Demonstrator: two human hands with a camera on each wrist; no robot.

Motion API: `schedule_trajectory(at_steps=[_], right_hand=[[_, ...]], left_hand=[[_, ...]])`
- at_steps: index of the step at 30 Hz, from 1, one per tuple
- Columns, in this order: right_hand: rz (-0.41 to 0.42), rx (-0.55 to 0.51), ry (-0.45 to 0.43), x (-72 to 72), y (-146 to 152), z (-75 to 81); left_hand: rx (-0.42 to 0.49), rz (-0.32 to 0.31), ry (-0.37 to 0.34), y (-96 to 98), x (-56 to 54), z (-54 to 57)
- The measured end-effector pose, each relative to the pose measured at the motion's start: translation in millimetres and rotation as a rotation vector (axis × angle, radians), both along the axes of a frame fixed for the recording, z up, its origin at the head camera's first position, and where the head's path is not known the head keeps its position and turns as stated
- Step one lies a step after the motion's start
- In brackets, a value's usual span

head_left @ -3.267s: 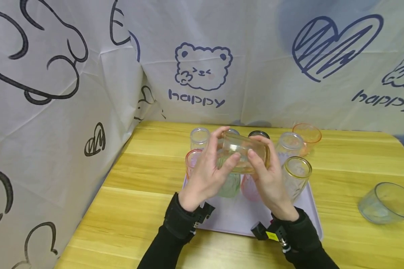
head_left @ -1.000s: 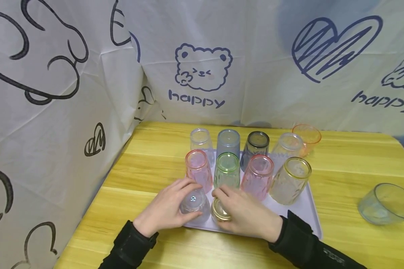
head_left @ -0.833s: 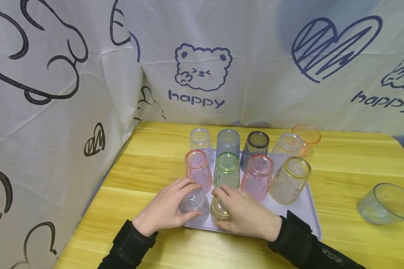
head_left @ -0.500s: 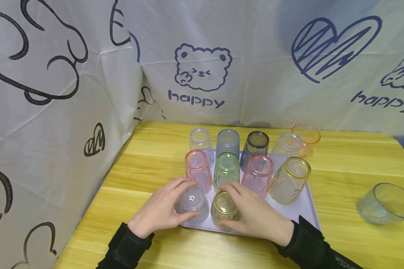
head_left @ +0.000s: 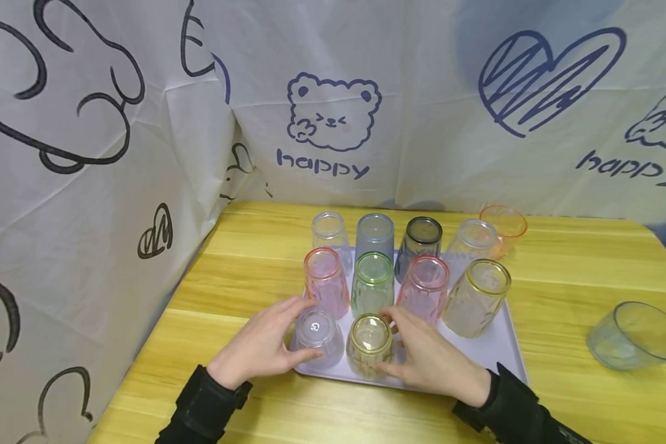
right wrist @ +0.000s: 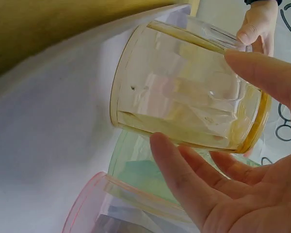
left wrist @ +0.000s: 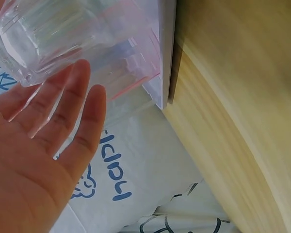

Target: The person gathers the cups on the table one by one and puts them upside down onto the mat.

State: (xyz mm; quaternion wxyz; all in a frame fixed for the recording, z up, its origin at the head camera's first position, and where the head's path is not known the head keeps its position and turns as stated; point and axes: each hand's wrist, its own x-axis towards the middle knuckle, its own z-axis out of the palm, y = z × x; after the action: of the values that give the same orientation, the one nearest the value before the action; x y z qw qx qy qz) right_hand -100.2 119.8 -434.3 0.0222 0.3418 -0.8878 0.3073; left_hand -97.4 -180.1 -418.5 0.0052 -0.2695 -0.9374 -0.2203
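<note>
A small clear glass (head_left: pixel 317 338) stands upside down at the front left of the lilac tray (head_left: pixel 483 353). My left hand (head_left: pixel 258 345) curves loosely around its left side; in the left wrist view the fingers (left wrist: pixel 80 104) are nearly straight by the glass's wall. Beside it, an upside-down amber-tinted glass (head_left: pixel 369 350) rests on the tray. My right hand (head_left: pixel 430 359) is at its right side, thumb and fingers spread around it. In the right wrist view the thumb lies close to the amber glass (right wrist: pixel 184 92); contact is hard to tell.
Behind, several upturned glasses stand in rows: pink (head_left: pixel 326 283), green (head_left: pixel 373 285), another pink (head_left: pixel 424 293), yellowish (head_left: pixel 477 302), blue (head_left: pixel 375 237), dark grey (head_left: pixel 420 246) and clear ones. An orange-rimmed glass (head_left: pixel 504 225) and a wide bluish glass (head_left: pixel 635 336) stand off the tray, rightward.
The amber glass, earlier held in the air by both hands, now stands on the tray. My right hand has loosened and drawn rightward from it; my left has shifted slightly left.
</note>
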Motion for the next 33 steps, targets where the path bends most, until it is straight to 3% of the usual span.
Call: schedule_trajectory(at_steps=[10,33], right_hand=[[0.036,0.015,-0.027,-5.2,-0.9,-0.2],[0.019,0.026,-0.02,-2.6,0.3,2.3]], left_hand=[[-0.003,-0.042,-0.032,-2.4,-1.9,2.1],[-0.014,-0.008,-0.017,-2.5,1.0,3.5]])
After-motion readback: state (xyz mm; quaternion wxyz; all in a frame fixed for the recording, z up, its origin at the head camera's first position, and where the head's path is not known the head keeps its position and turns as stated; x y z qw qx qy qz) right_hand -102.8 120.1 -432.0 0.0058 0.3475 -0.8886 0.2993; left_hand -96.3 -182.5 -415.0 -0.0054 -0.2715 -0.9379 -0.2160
